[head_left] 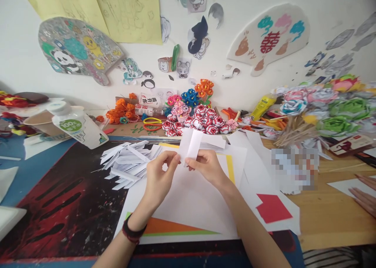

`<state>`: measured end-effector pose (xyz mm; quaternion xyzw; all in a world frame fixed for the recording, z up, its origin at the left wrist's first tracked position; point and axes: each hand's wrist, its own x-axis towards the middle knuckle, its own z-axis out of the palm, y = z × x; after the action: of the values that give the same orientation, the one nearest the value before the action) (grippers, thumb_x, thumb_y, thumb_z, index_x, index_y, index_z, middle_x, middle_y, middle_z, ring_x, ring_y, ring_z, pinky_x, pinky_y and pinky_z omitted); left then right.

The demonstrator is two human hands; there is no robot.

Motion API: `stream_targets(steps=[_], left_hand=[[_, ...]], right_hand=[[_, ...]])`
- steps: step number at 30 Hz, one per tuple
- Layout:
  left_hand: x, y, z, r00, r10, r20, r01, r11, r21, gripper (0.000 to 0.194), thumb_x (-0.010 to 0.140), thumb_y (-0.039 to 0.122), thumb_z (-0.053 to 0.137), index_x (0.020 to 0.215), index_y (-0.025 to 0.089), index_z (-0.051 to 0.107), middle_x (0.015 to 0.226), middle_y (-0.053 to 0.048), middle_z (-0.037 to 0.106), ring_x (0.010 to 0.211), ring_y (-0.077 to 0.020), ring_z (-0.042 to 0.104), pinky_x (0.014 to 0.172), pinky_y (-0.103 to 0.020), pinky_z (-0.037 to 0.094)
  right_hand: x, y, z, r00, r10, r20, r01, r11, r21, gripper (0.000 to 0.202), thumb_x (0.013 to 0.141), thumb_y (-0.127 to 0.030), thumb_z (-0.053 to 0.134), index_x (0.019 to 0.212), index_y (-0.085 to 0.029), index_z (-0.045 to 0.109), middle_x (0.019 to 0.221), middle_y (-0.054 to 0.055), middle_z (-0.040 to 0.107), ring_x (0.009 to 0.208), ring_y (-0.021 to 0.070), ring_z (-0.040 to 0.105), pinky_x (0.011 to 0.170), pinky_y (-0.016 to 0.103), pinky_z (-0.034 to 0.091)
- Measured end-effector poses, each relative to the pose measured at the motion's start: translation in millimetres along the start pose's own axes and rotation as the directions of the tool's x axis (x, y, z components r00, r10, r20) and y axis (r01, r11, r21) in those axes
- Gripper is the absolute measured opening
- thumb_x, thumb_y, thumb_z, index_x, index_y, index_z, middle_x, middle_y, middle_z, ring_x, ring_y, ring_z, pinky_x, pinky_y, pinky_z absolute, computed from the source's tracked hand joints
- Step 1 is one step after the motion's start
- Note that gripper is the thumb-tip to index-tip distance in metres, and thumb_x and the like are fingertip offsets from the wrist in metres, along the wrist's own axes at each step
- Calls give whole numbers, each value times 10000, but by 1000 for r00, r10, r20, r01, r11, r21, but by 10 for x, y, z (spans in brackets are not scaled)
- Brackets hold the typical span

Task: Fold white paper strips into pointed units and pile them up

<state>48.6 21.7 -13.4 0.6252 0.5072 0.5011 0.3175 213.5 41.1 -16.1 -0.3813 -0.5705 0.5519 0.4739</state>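
At the centre of the frame, the left hand (161, 175) and right hand (209, 167) pinch a folded white paper (194, 143) by its lower edges, between thumbs and fingers. A pile of white paper strips (127, 167) lies left of centre, a red paper piece (274, 208) at lower right.

Yellow sketch sheets (129, 13) and a panda-decorated fan-shaped panel (78, 47) hang on a white wall (249, 6) at upper left; a double-happiness panel (272, 37) marks the upper right, above a wooden tabletop (317, 225) in soft light.
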Motion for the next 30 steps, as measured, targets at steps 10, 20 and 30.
stream_targets(steps=[10, 20, 30], left_hand=[[18, 100, -44, 948, -74, 308, 130, 977, -167, 263, 897, 362, 560, 738, 161, 623, 719, -20, 665, 648, -118, 561, 608, -227, 407], [-41, 116, 43, 975, -21, 223, 65, 979, -192, 247, 885, 334, 587, 708, 164, 558, 676, 0, 595, 665, -116, 561, 609, -220, 409], [-34, 139, 27, 973, 6, 232, 8, 998, -59, 305, 912, 365, 527, 678, 170, 545, 631, 7, 568, 599, -111, 505, 579, -226, 381]], right_hand=[[-25, -42, -26, 1000, -29, -10, 29, 1000, -8, 148, 795, -252, 662, 692, -147, 683, 640, 8, 613, 591, 116, 547, 564, 231, 448], [-29, -19, 7, 996, -62, -62, 62, 998, -13, 151, 796, -267, 654, 706, -153, 694, 693, 20, 639, 599, 127, 574, 571, 244, 470], [-37, -42, -15, 993, -105, -50, 103, 994, -39, 143, 796, -243, 653, 691, -155, 694, 669, 13, 625, 600, 124, 557, 562, 237, 449]])
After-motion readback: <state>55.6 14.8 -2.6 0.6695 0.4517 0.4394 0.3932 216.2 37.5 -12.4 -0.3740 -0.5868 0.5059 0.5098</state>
